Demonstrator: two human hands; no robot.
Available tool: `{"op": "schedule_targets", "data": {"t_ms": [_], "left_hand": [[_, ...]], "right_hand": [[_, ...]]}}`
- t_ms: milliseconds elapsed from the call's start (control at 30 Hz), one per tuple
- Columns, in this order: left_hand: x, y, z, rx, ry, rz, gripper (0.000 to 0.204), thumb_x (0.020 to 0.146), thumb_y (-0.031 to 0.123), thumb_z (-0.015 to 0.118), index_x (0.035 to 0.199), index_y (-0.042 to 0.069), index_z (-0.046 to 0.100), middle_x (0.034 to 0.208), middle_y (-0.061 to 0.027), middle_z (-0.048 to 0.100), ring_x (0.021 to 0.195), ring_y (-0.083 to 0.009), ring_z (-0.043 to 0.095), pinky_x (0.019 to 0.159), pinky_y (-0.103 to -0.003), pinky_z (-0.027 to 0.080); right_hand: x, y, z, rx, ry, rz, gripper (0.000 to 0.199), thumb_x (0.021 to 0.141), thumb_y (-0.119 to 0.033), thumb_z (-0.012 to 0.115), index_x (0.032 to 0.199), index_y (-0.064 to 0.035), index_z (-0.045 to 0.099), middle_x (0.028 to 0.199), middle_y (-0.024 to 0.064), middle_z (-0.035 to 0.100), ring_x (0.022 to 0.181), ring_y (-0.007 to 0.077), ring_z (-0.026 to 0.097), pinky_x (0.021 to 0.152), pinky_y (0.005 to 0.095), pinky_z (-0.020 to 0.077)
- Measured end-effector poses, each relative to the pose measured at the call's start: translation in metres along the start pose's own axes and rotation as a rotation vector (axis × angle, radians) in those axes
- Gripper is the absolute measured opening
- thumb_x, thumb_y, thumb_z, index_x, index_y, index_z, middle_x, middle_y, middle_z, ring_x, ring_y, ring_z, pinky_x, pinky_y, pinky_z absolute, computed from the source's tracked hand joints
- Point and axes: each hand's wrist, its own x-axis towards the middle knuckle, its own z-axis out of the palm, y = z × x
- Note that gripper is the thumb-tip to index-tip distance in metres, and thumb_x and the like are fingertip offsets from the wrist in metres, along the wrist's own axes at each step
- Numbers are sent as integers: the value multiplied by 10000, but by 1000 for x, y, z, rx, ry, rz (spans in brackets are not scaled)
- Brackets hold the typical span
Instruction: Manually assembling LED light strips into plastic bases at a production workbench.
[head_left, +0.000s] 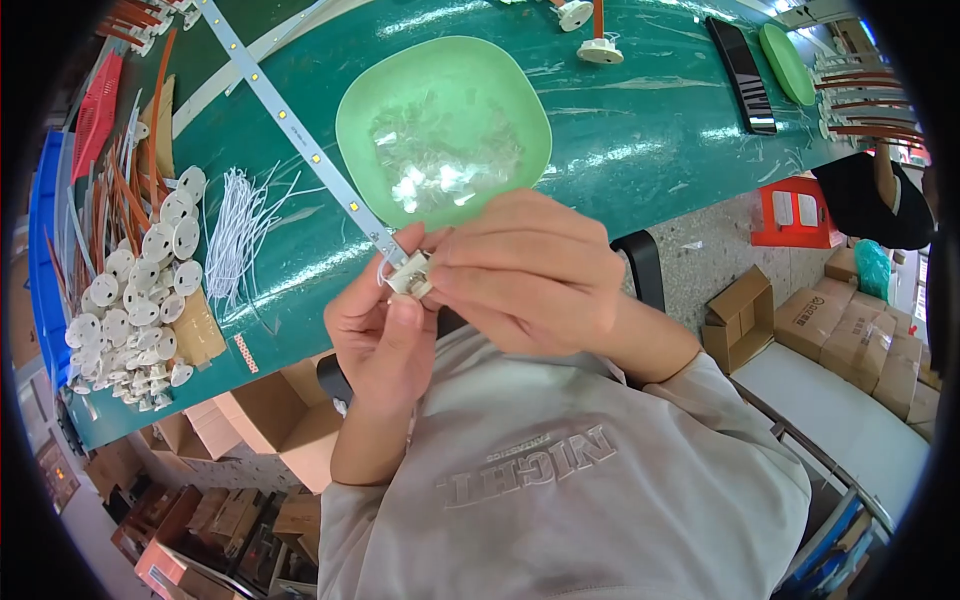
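A long, narrow LED strip [297, 135] with small yellow chips slants down from the upper left to my hands. At its near end is a small white plastic end piece [410, 276] with a thin white wire beside it. My left hand [380, 325] grips this piece between thumb and fingers. From the other side, the bent fingers of my right hand [530, 275] pinch its right edge, hiding part of it. Whether they hold a smaller part too, I cannot tell. Just beyond my hands, a light green bowl [352, 130] contains many small clear plastic pieces [440, 150].
White wires [238, 235] lie left of the bowl on the green table [640, 150]. Farther left are many round white caps [140, 280] on strips and a red basket [97, 115]. A black phone [742, 75] rests at the right. Cardboard boxes [845, 325] stand beyond.
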Motion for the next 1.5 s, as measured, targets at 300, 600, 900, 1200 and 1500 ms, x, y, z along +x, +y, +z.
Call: {"op": "schedule_targets", "data": {"t_ms": [300, 600, 900, 1200, 1500], "left_hand": [[14, 4, -31, -64, 105, 17, 378, 976, 100, 526, 1299, -96, 509, 1250, -261, 578, 1139, -352, 601, 970, -439, 509], [19, 5, -31, -8, 50, 8, 382, 963, 97, 548, 1285, -107, 515, 1233, -242, 595, 1137, -341, 601, 983, -451, 498], [16, 8, -31, -11, 78, -38, 384, 959, 125, 564, 1291, -65, 524, 1235, -242, 593, 1118, -333, 608, 967, -405, 492], [39, 17, 16, -171, -16, -49, 435, 1009, 264, 477, 1340, -9, 399, 1350, -254, 505, 1277, -399, 484, 1058, -483, 405], [32, 7, 27, -67, 15, 5, 457, 1000, 275, 505, 1356, 11, 396, 1404, -239, 458, 1336, -385, 414, 1089, -485, 363]], "right_hand": [[63, 60, -18, -325, -584, 261, 141, 731, -47, 693, 871, -30, 692, 869, 144, 681, 742, 309, 660, 654, 370, 527], [65, 81, -4, -474, -764, 347, 162, 746, -16, 643, 905, -7, 670, 829, 176, 654, 812, 347, 642, 721, 414, 510], [55, 48, -23, -294, -498, 261, 114, 761, 17, 675, 871, -15, 678, 788, 141, 663, 731, 299, 657, 646, 339, 525], [21, -10, 9, 2, 28, 132, 209, 679, 61, 777, 869, 22, 699, 836, 116, 698, 722, 242, 680, 616, 310, 547], [11, -8, 15, -116, 135, 59, 240, 669, 91, 751, 893, 20, 700, 840, 118, 689, 719, 257, 680, 591, 304, 547]]}}
